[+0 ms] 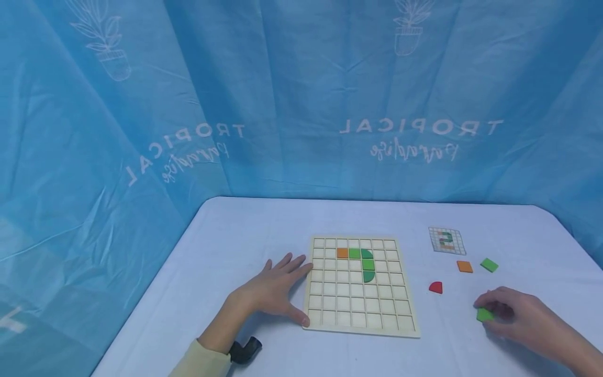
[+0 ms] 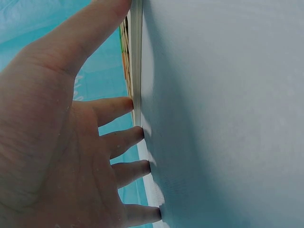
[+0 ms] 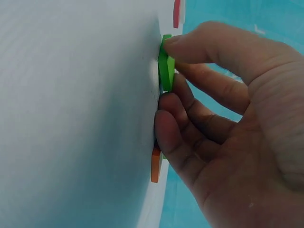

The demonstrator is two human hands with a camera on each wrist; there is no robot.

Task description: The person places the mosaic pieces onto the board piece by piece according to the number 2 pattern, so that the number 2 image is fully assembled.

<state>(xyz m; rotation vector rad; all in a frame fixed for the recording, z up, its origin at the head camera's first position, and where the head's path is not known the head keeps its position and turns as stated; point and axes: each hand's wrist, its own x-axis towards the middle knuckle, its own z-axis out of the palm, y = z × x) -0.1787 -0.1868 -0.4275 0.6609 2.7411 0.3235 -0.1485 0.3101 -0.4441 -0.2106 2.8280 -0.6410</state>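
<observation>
My left hand [image 1: 273,290] rests spread beside the square gridded board [image 1: 358,331], with thumb and index fingertip at its left edge. In the left wrist view the straight fingers [image 2: 123,142] reach down to the white cloth. On the board, an orange square [image 1: 342,253], a light green square [image 1: 354,253] and darker green quarter-round tiles [image 1: 369,276] form a hooked shape with another light green square [image 1: 368,264]. Over at the right, my right hand [image 1: 518,314] pinches a green square tile [image 1: 484,315] between thumb and fingers, close to the table in the right wrist view.
A small pattern card [image 1: 447,241] lies at the back right. Near it are an orange tile [image 1: 464,267], a loose green tile [image 1: 489,265] and a red quarter-round tile [image 1: 436,287]. Blue printed curtains [image 1: 301,104] hang behind and left of the white table [image 1: 264,225].
</observation>
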